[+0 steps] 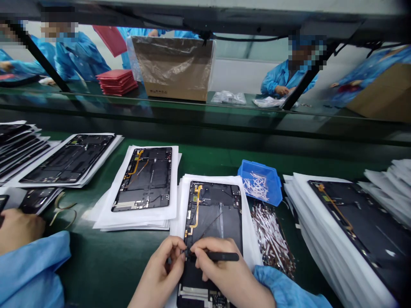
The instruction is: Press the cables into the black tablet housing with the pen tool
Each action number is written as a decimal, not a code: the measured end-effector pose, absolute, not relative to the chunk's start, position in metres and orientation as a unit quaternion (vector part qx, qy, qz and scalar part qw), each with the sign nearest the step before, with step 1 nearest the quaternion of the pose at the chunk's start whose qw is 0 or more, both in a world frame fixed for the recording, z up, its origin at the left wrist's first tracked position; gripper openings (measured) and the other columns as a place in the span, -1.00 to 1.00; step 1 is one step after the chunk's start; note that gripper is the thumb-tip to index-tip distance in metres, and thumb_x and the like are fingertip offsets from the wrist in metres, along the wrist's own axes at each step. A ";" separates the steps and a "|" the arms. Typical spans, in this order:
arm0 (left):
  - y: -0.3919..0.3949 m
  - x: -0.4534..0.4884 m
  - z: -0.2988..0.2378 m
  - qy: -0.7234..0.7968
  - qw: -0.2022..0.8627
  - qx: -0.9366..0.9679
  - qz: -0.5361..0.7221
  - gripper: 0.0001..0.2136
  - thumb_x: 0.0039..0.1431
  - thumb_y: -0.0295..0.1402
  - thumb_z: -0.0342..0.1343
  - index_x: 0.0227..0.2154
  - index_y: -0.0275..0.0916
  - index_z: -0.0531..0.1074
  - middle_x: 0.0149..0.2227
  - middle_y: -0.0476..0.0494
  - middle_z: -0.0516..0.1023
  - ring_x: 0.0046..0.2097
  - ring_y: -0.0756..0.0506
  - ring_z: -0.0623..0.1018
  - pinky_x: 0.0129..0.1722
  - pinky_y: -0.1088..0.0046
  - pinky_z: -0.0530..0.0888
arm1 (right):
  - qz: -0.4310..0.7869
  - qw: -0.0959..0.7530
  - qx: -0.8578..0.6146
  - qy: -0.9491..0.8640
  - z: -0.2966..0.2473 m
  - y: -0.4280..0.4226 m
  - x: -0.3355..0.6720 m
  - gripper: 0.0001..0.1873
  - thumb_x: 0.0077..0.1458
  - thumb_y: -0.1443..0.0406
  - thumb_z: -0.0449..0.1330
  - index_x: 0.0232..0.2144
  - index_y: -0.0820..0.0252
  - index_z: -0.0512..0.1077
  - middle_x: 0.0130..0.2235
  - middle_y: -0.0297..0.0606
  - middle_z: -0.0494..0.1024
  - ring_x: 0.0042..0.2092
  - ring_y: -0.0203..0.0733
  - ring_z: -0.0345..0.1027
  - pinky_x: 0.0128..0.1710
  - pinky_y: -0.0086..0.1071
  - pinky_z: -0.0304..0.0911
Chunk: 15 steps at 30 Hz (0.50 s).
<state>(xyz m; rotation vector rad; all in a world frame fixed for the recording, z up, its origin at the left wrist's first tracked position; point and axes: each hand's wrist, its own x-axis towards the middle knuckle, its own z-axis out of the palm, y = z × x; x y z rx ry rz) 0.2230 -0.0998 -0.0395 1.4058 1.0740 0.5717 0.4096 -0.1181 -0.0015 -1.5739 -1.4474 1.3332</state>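
An opened black tablet (210,214) lies on white sheets in front of me, with an orange flex cable running down its left side. My right hand (221,261) is closed around black tweezers (226,256), whose tips are hidden by the fingers near the tablet's left edge. Beside it, my left hand (168,263) is pinched at that same edge, fingertips almost meeting those of the right. Whatever is between the left fingers is hidden or too small to make out.
Another opened tablet (144,179) lies on sheets to the left. A blue bin (276,188) of small strips and a pile of brown-and-white strips (272,239) are at right, before a tall stack (302,201). A co-worker's hand (22,229) is at far left.
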 end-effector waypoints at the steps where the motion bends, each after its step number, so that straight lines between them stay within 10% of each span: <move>1: -0.100 0.223 -0.039 0.463 0.597 0.606 0.248 -0.85 0.36 -0.22 -0.08 -0.22 -0.17 0.27 -0.38 0.03 0.27 -0.32 -0.05 0.33 -0.30 0.51 0.28 | 0.504 0.305 -0.595 -0.547 -0.001 -0.118 0.410 -0.72 0.19 0.26 0.08 -0.40 0.21 0.56 -0.53 -0.35 0.53 -0.57 -0.38 0.42 -0.54 -0.59 0.22; 15: -0.102 0.222 -0.037 0.465 0.597 0.608 0.243 -0.84 0.36 -0.22 -0.09 -0.22 -0.18 0.27 -0.38 0.02 0.27 -0.32 -0.05 0.33 -0.30 0.50 0.28 | 0.502 0.301 -0.597 -0.548 -0.001 -0.118 0.409 -0.73 0.18 0.26 0.09 -0.41 0.20 0.56 -0.53 -0.36 0.53 -0.58 -0.40 0.41 -0.56 -0.60 0.20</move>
